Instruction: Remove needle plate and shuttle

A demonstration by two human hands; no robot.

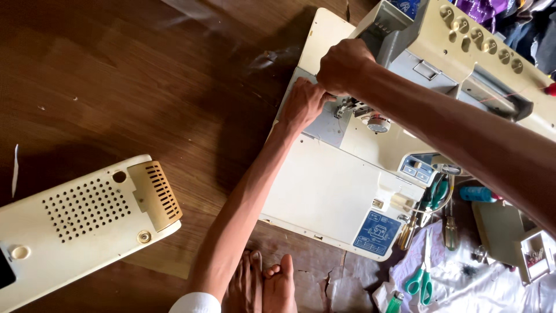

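Cream plastic covers most of the sewing machine [341,185], which lies across the centre and upper right of the frame on a brown wooden floor [116,87]; its far end is cut off by the top and right edges. What sits under the two hands, around the needle area left of a small round dial [379,123], is too hidden to make out.

The left hand [304,104] rests at the machine's upper left edge with fingers curled narrow, tips pressed against the grey metal parts; whether it grips anything cannot be told. The right hand [344,65] is closed in a loose fist just above it, touching the machine head, its fingertips hidden.

A blue rectangular label [377,233] with a white diagram sits at the machine's lower right corner, and a smaller pale-blue one [416,168] lies further up. At lower left lies a detached cream cover [75,220] with perforated holes. Green-handled scissors [420,282] and screwdrivers [449,229] lie at lower right.
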